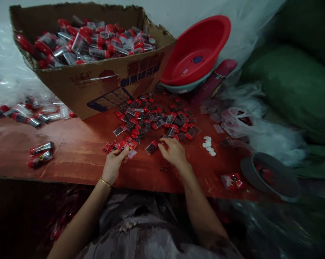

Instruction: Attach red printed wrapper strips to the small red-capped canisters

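My left hand (pixel 116 162) is closed in a pinch on a small red printed card (pixel 127 148), with a scrap of clear plastic (pixel 131 154) beside the fingertips. More red cards (pixel 112 146) lie just past those fingers. My right hand (pixel 174 151) has curved fingers, slightly apart, close to the red cap of a small clear bottle (pixel 151 148) with dark contents. Whether a fingertip touches that cap I cannot tell. Beyond both hands spreads a pile of similar red-capped bottles (pixel 158 118). White discs (pixel 208 145) lie right of my right hand.
A cardboard box (pixel 103 91) full of red-capped bottles stands behind the pile. A red basin (pixel 197 46) and a dark red flask (pixel 215 81) are at the back right. Wrapped packs (pixel 40 154) lie left; a grey bowl (pixel 270 176) sits near the right edge of the red table (pixel 78 158).
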Available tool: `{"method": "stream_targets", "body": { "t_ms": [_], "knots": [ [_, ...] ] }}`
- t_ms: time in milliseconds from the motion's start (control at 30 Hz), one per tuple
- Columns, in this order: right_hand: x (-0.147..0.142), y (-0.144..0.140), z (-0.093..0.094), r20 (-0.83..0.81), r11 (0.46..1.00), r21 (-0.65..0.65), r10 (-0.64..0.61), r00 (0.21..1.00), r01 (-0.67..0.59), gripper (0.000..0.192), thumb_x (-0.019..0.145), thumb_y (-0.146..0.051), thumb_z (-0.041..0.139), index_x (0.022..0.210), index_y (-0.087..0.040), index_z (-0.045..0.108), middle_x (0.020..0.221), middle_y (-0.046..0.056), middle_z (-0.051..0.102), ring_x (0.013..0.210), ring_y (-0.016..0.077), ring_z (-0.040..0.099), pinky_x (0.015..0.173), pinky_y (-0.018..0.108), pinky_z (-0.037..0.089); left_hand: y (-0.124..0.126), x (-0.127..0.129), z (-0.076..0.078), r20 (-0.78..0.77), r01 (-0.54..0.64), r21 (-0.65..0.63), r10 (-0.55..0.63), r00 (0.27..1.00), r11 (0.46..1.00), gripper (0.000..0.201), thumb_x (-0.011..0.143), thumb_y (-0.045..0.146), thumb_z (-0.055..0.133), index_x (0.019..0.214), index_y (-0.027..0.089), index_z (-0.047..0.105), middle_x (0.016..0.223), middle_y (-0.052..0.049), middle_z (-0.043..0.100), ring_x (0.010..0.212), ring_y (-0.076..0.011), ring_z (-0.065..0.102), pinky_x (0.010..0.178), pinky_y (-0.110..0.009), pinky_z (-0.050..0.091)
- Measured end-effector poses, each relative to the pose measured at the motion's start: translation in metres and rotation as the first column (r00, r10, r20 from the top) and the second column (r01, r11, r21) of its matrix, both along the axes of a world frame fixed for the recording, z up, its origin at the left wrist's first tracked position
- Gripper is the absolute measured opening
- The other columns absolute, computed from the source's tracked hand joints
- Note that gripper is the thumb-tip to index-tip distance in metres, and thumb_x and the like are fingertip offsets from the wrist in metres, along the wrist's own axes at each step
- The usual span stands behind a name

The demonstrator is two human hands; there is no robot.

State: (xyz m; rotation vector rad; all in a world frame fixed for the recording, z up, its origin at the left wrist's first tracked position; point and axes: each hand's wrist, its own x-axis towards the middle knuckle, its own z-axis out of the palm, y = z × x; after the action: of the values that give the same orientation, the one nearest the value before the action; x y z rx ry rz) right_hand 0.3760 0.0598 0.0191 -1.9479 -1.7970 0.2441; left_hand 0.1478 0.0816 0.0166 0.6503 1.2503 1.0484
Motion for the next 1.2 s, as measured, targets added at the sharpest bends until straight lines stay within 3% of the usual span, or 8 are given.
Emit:
{"method": "stream_targets", "body": {
  "t_ms": [100,233,467,567,667,767,900,1200],
  "knots": [
    [-0.009,0.002,0.005,0.128,0.923,-0.259,-0.26,0.957,0.285,0.062,0.089,-0.057,0.026,0.073,-0.015,0.069,0.073,0.018,0.069,0.077,0.0281,0.065,0.066,0.036,0.044,-0.001,0.009,0.0,-0.005,-0.023,-0.037,0.023,1.0,0.999,0.046,0.035,0.045,0.083,0.061,0.012,0.064,0.048,0.004,0.058,0.041,-0.0046,0.048,0.041,-0.017,0.037],
    [-0.042,0.007,-0.006,0.213,0.883,-0.326,-0.281,0.936,0.339,0.068,0.079,-0.069,0.038,0.089,-0.007,0.065,0.078,0.024,0.068,0.078,0.0323,0.066,0.064,0.037,0.044,-0.003,0.017,-0.002,0.038,-0.007,-0.086,0.01,0.999,0.996,0.049,0.034,0.045,0.084,0.062,0.012,0.061,0.046,0.006,0.054,0.038,-0.0035,0.044,0.039,-0.017,0.035],
    [-0.043,0.001,-0.02,0.133,0.953,-0.207,-0.198,0.971,0.223,0.022,0.079,-0.033,0.055,0.092,-0.015,0.058,0.096,0.015,0.065,0.094,0.0266,0.06,0.072,0.033,0.045,-0.002,0.004,0.0,0.182,0.058,-0.169,-0.027,0.983,0.984,0.044,0.04,0.041,0.084,0.065,0.014,0.059,0.047,0.006,0.054,0.04,-0.0049,0.046,0.042,-0.018,0.038],
    [-0.032,-0.013,-0.022,-0.163,0.979,-0.128,-0.178,0.97,0.158,0.018,0.08,-0.03,0.052,0.093,-0.017,0.055,0.08,0.007,0.063,0.076,0.0204,0.06,0.066,0.03,0.045,-0.003,0.004,0.002,0.238,0.098,-0.219,-0.045,0.97,0.971,0.04,0.044,0.041,0.084,0.063,0.015,0.059,0.05,0.005,0.056,0.042,-0.0058,0.049,0.044,-0.018,0.039],
    [-0.028,-0.035,-0.015,-0.581,0.998,-0.061,-0.057,0.812,0.027,0.02,0.08,-0.036,0.051,0.091,-0.019,0.053,0.063,-0.003,0.054,0.053,0.0124,0.053,0.053,0.024,0.043,-0.005,0.008,0.003,0.251,0.129,-0.244,-0.066,0.966,0.961,0.038,0.048,0.039,0.083,0.064,0.015,0.06,0.053,0.004,0.06,0.042,-0.0061,0.049,0.044,-0.02,0.04],
    [-0.033,-0.057,-0.002,-0.765,0.993,-0.032,0.046,0.642,-0.11,0.02,0.078,-0.038,0.054,0.087,-0.02,0.055,0.061,-0.004,0.052,0.045,0.0091,0.047,0.045,0.022,0.039,-0.007,0.014,0.004,0.219,0.111,-0.221,-0.061,0.974,0.969,0.039,0.044,0.04,0.084,0.062,0.014,0.06,0.052,0.003,0.06,0.041,-0.006,0.048,0.043,-0.02,0.039],
    [-0.047,-0.069,0.008,-0.775,0.991,-0.009,0.077,0.627,-0.132,0.017,0.077,-0.036,0.056,0.083,-0.02,0.057,0.06,-0.004,0.052,0.047,0.0096,0.046,0.045,0.022,0.038,-0.009,0.019,0.005,0.166,0.067,-0.136,-0.044,0.985,0.988,0.046,0.038,0.044,0.085,0.063,0.013,0.062,0.051,0.003,0.061,0.042,-0.0064,0.049,0.041,-0.018,0.035],
    [-0.059,-0.067,0.003,-0.729,0.996,0.048,0.088,0.679,-0.077,0.015,0.078,-0.032,0.054,0.086,-0.02,0.057,0.064,-0.002,0.055,0.054,0.0115,0.05,0.05,0.022,0.039,-0.015,0.015,0.009,0.14,0.184,-0.109,-0.168,0.976,0.977,0.045,0.043,0.049,0.082,0.061,0.013,0.062,0.051,0.0,0.061,0.041,-0.0082,0.051,0.041,-0.02,0.037]
  ]
}}
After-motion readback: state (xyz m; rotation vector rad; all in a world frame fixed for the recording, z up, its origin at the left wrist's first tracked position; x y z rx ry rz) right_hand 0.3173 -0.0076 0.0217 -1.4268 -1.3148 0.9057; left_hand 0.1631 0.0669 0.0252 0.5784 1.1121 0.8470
